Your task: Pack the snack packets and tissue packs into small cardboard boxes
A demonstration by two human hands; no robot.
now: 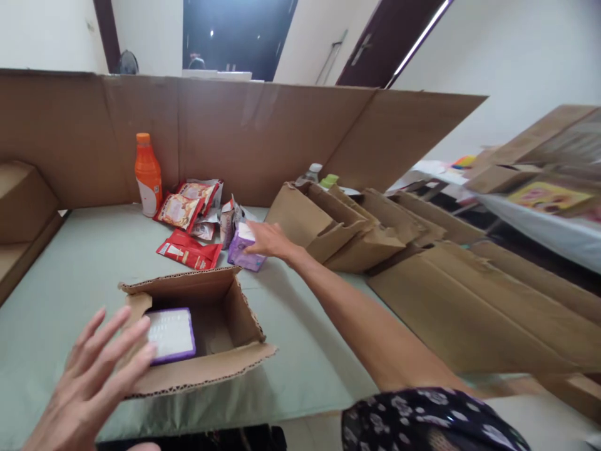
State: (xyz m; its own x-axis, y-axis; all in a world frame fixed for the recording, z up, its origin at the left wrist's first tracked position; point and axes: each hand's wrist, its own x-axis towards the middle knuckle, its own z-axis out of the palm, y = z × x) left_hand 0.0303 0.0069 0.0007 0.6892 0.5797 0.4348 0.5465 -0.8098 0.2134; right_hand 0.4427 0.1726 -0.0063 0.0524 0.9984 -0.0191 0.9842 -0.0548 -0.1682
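An open cardboard box (201,376) stands at the front of the table, with a white pack edged in purple (171,335) lying in its left end. My left hand (101,369) is spread open over the box's left side, its fingertips close to that pack. Farther back, my right hand (267,240) has its thumb and fingers around a small purple and white pack (246,257), which sits on the table. Several red snack packets (181,212) lie to its left, one flat red packet (190,250) in front of them.
Behind the packets stands an orange bottle (148,178) against an upright cardboard wall (225,131). Several open cardboard cartons (319,219) line the right side, with bottle tops (312,172) behind them. Another cardboard box (23,207) stands at the left edge.
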